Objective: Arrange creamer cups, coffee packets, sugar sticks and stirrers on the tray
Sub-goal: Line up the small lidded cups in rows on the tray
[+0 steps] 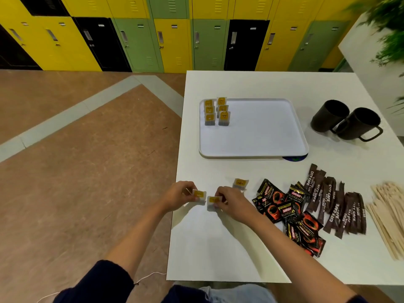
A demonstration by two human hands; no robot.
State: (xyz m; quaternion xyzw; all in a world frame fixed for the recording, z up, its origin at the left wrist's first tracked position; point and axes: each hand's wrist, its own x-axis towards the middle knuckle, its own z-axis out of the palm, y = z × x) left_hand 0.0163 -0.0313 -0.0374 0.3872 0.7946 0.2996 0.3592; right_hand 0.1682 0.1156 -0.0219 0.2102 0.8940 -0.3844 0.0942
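Now, at lower centre, the left hand point(178, 196) pinches a creamer cup point(199, 195) between thumb and fingertips, and the right hand point(229, 201) pinches a second cup point(213, 201). Best carry both level, yellow lids up, and extend the two rows point(216, 111) in the upper-left corner of the tray point(262, 132). The cups are squat, with no clear long axis.

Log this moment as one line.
left hand: holds cup | right hand: holds second cup | tray: six cups, far-left corner | packets, sticks, stirrers: on table
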